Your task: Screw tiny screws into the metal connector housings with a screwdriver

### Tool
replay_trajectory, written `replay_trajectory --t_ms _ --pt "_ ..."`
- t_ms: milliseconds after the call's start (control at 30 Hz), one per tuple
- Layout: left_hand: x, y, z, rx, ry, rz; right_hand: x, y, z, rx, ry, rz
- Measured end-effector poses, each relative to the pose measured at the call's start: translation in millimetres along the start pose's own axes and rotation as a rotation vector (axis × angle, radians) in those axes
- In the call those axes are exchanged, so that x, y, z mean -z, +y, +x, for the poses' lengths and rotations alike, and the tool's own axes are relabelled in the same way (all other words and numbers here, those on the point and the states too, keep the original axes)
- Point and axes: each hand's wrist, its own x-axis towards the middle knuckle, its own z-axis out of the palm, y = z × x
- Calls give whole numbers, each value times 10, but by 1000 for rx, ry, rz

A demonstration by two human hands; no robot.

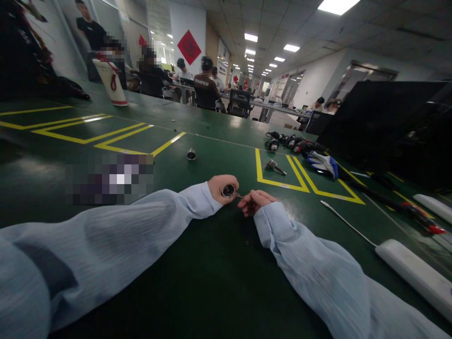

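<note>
A round metal part [228, 190] is enclosed by the curled left hand [216, 186] above the green table [197, 263]; beside its rim, a thin piece [239, 196] is pinched between the closed fingertips of the right hand [258, 201]

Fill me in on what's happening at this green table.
A person in light blue sleeves is working with both hands over the green tabletop. The left hand grips a round, hollow, silver metal part, open end toward the camera. The right hand pinches a thin, slender piece at that part's side; its exact type is unclear. Beyond the hands lie a small silver metal cup-shaped part and, inside a yellow outline, a metal part with a narrow shaft.
</note>
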Motion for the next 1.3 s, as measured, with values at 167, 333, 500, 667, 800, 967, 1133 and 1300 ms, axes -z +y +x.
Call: replay_trajectory --t_ms 167,333,500,667,800,967,1133,1300 --pt "0 7 0 55 18 -23 0 0 -5 35 -8 10" --pt "-5 -6 -4 41 18 41 4 -14 -17 68 38 6" --pt "-6 8 -5 -43 -50 180 -54 -18 -75 196 169 -289" --pt "3 29 -6 -91 -104 226 -65 -32 -90 206 165 -339" --pt "4 21 -7 -86 -118 170 -16 -51 -38 40 109 -166" --pt "-4 6 -7 -25 -54 67 1 -31 10 9 71 -42" --pt "-8 13 -7 12 -20 75 2 -26 2 30 96 -45" --pt "-9 32 -10 20 -47 103 -15 -15 -14 75 104 -87"
